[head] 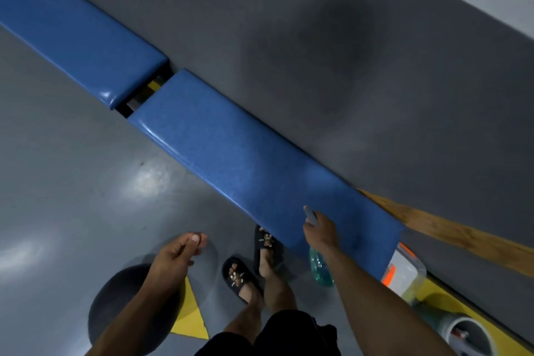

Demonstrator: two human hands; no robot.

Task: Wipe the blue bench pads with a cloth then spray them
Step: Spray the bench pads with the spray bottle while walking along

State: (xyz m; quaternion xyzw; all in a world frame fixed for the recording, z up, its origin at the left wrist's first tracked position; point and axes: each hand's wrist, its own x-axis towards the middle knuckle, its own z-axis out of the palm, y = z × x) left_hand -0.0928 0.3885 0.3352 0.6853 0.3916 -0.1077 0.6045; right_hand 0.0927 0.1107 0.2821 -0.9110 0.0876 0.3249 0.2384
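Observation:
Two blue bench pads run diagonally along a grey wall: the near pad (248,165) in the middle and the far pad (72,29) at upper left, with a narrow gap between them. My right hand (320,230) grips a spray bottle (319,266) of blue-green liquid, its nozzle pointing over the near pad's lower end. My left hand (176,254) hangs over the floor with fingers loosely curled, holding nothing. No cloth is in view.
My feet in dark sandals (239,277) stand on the grey floor beside the near pad. A dark ball (121,312) lies at lower left by a yellow floor mark (187,315). A clear container with orange labels (404,272) and a grey bucket (468,335) sit at lower right.

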